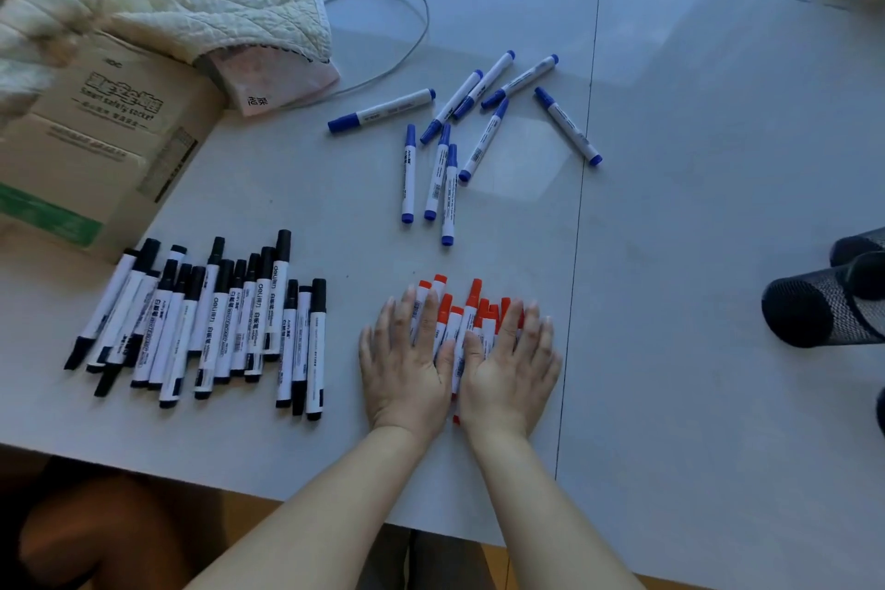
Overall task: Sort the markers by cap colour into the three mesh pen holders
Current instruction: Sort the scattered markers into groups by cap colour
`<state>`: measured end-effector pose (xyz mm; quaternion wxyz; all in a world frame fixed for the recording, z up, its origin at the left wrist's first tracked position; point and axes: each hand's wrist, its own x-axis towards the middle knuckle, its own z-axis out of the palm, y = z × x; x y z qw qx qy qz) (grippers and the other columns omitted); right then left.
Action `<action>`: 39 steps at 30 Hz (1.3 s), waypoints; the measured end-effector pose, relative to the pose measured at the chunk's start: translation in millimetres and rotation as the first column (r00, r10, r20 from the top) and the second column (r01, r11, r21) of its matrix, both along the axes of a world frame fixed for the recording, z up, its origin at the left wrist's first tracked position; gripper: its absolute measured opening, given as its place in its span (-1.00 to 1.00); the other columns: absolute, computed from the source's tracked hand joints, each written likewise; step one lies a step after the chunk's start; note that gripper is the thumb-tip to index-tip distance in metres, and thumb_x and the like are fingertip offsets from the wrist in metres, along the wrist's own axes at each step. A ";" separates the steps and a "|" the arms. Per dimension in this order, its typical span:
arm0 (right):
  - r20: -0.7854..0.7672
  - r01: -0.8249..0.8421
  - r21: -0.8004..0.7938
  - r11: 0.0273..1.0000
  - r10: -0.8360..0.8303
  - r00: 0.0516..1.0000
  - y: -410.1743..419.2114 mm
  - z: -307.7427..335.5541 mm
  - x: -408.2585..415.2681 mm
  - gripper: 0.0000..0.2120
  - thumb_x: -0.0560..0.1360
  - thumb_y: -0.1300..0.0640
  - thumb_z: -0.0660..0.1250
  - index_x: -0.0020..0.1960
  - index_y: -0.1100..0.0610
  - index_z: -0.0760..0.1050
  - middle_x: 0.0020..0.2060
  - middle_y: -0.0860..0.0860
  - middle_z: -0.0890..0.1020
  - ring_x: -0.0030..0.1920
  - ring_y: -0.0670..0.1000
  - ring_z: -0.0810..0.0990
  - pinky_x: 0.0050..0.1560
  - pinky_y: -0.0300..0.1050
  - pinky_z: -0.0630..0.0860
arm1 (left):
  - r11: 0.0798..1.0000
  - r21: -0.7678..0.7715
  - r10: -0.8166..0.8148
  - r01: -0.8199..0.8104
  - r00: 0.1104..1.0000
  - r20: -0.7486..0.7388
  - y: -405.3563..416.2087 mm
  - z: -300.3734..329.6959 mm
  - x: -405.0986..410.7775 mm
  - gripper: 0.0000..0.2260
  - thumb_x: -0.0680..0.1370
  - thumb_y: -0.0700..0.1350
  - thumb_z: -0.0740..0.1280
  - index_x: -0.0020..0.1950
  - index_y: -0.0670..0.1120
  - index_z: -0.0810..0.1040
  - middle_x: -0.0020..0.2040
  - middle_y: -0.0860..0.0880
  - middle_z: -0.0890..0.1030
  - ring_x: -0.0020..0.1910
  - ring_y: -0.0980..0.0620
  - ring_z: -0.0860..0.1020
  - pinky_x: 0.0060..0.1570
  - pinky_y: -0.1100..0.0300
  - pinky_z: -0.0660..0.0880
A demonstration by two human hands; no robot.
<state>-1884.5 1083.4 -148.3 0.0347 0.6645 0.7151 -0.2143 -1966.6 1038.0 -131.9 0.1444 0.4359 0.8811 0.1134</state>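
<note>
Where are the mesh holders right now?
In the head view, the mesh holders lie tipped over at the table's far right edge, well right of the red markers under both hands.

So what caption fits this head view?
Both hands press flat on red-capped markers, beside black-capped and blue-capped groups.

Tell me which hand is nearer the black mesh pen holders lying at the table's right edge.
Right. The right hand rests flat on the red-capped markers, on the side toward the black mesh pen holders; the left hand lies beside it, farther away.
</note>
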 end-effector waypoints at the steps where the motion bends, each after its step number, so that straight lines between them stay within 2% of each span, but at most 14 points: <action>1: 0.010 0.003 -0.010 1.000 -0.003 1.000 -0.2 0.1 -1.4 -0.37 0.55 -0.23 -0.14 0.39 -0.03 -0.44 0.52 -0.04 -0.20 0.51 0.02 -0.23 0.47 0.07 -0.22 | 1.000 -0.012 0.008 -0.008 1.000 0.013 -0.2 -3.0 -0.2 -0.50 0.57 0.14 0.00 0.50 0.06 0.10 0.48 -0.04 0.28 0.44 -0.10 0.26 0.38 -0.13 0.18; 3: 0.005 0.015 -0.026 1.000 -0.014 1.000 -1.2 0.3 -3.9 -0.39 0.55 -0.23 -0.17 0.38 -0.03 -0.46 0.52 -0.04 -0.22 0.51 0.02 -0.25 0.46 0.08 -0.25 | 0.999 -0.040 0.038 -0.035 0.997 0.063 -2.6 -9.0 -0.2 -0.47 0.60 0.12 0.04 0.50 0.04 -0.06 0.53 -0.02 0.13 0.50 -0.04 0.08 0.45 -0.03 -0.02; 4: 0.000 0.019 -0.033 0.999 -0.019 1.000 -2.1 0.4 -4.5 -0.40 0.55 -0.23 -0.18 0.38 -0.03 -0.46 0.52 -0.04 -0.22 0.51 0.02 -0.26 0.46 0.08 -0.27 | 0.998 -0.037 0.050 -0.047 0.995 0.087 -3.8 -9.2 -0.3 -0.46 0.60 0.09 0.08 0.51 0.01 -0.04 0.52 -0.04 0.13 0.50 -0.03 0.07 0.46 0.00 -0.04; 7: -0.043 0.035 -0.032 0.999 -0.036 0.998 -6.7 1.4 -3.9 -0.42 0.57 -0.20 -0.15 0.42 -0.04 -0.39 0.53 -0.06 -0.17 0.51 0.01 -0.24 0.46 0.05 -0.27 | 0.999 -0.005 0.046 -0.046 0.991 0.129 -6.3 -2.7 -2.0 -0.46 0.58 0.03 0.17 0.51 -0.06 0.10 0.47 -0.09 0.23 0.45 -0.06 0.16 0.44 0.06 0.04; 10: -0.116 0.077 0.040 0.996 -0.072 0.991 -9.6 4.4 -2.9 -0.48 0.60 -0.13 -0.13 0.50 -0.03 -0.14 0.53 -0.06 0.00 0.52 0.00 -0.12 0.48 0.03 -0.17 | 0.996 0.040 0.069 -0.077 0.984 0.162 -8.8 2.7 -4.9 -0.50 0.56 0.00 0.21 0.47 -0.09 0.22 0.39 -0.09 0.33 0.37 -0.05 0.26 0.39 0.10 0.14; 12: -0.119 0.088 0.055 0.995 -0.081 0.990 -8.7 5.5 -3.9 -0.49 0.60 -0.10 -0.12 0.51 -0.01 -0.07 0.53 -0.06 0.03 0.52 0.01 -0.08 0.48 0.03 -0.14 | 0.993 0.052 0.091 -0.102 0.980 0.177 -8.6 4.9 -8.0 -0.52 0.56 0.00 0.22 0.46 -0.08 0.25 0.36 -0.07 0.36 0.34 -0.04 0.28 0.35 0.11 0.18; 15: -0.062 0.061 0.027 0.998 -0.059 0.996 -8.4 5.2 -3.6 -0.47 0.60 -0.08 -0.06 0.50 -0.02 -0.18 0.53 -0.05 -0.04 0.52 0.03 -0.11 0.48 0.04 -0.15 | 0.990 0.030 0.132 -0.140 0.973 0.191 -7.9 7.0 -13.4 -0.53 0.56 0.02 0.21 0.45 -0.08 0.26 0.34 -0.08 0.36 0.31 -0.04 0.29 0.31 0.11 0.21; 18: -0.005 0.018 -0.009 1.000 -0.018 1.000 -7.1 6.3 -1.6 -0.46 0.60 -0.10 -0.10 0.42 -0.07 -0.36 0.53 -0.06 -0.15 0.52 0.03 -0.17 0.48 0.04 -0.18 | 0.988 -0.019 0.156 -0.155 0.971 0.181 -8.3 10.0 -17.5 -0.52 0.56 0.04 0.19 0.45 -0.06 0.25 0.34 -0.06 0.34 0.31 -0.02 0.27 0.29 0.11 0.23; 20: -0.004 0.025 -0.039 0.999 -0.025 1.000 -5.9 9.1 -2.3 -0.46 0.60 -0.11 -0.11 0.42 -0.08 -0.37 0.53 -0.05 -0.17 0.52 0.02 -0.19 0.49 0.04 -0.20 | 0.987 -0.034 0.163 -0.160 0.969 0.184 -7.3 11.8 -20.2 -0.52 0.56 0.06 0.18 0.45 -0.05 0.23 0.35 -0.05 0.32 0.31 -0.01 0.25 0.28 0.12 0.23; 23: -0.090 0.097 0.008 0.995 -0.096 0.991 -1.5 22.1 -8.7 -0.45 0.59 -0.08 0.03 0.52 0.00 -0.05 0.53 0.03 0.03 0.52 0.07 -0.03 0.48 0.08 -0.09 | 0.983 0.007 0.175 -0.182 0.954 0.244 1.8 16.7 -27.7 -0.54 0.57 0.03 0.18 0.44 -0.08 0.24 0.33 -0.09 0.30 0.31 -0.02 0.24 0.28 0.11 0.24; 26: -0.214 0.120 0.188 0.975 -0.079 0.974 18.2 36.7 -20.4 -0.54 0.51 0.11 0.26 0.39 0.12 0.31 0.40 0.13 0.32 0.43 0.16 0.23 0.41 0.12 0.15 | 0.985 0.084 0.122 -0.152 0.949 0.291 22.6 21.5 -45.5 -0.55 0.58 0.02 0.16 0.43 -0.09 0.24 0.30 -0.09 0.29 0.28 0.01 0.24 0.27 0.15 0.24; 30: -0.315 0.076 0.226 0.971 -0.001 0.949 70.1 49.0 -41.2 -0.61 0.44 0.21 0.25 0.27 0.12 0.39 0.25 0.07 0.43 0.30 0.09 0.32 0.29 0.00 0.27 | 0.985 0.144 0.067 -0.097 0.978 0.198 66.2 26.2 -83.1 -0.55 0.55 0.04 0.20 0.40 -0.08 0.28 0.25 -0.09 0.31 0.24 -0.01 0.27 0.22 0.14 0.27; 34: -0.314 -0.041 0.235 0.971 0.115 0.942 124.2 49.7 -58.8 -0.65 0.46 0.23 0.20 0.23 0.08 0.44 0.15 0.04 0.49 0.19 0.06 0.36 0.10 -0.12 0.29 | 0.990 0.129 0.049 -0.056 0.997 0.059 112.6 27.8 -118.4 -0.52 0.51 0.10 0.25 0.37 -0.05 0.30 0.26 -0.08 0.32 0.24 -0.06 0.28 0.21 0.06 0.29; 39: -0.273 -0.173 0.202 0.964 0.225 0.935 183.4 43.4 -80.2 -0.66 0.53 0.20 0.13 0.27 0.03 0.44 0.13 0.07 0.46 0.16 0.07 0.38 0.05 -0.07 0.38 | 0.995 0.103 0.000 0.011 0.994 -0.111 156.4 22.2 -152.2 -0.51 0.51 0.10 0.24 0.38 -0.05 0.29 0.33 -0.09 0.28 0.33 -0.11 0.22 0.32 0.00 0.17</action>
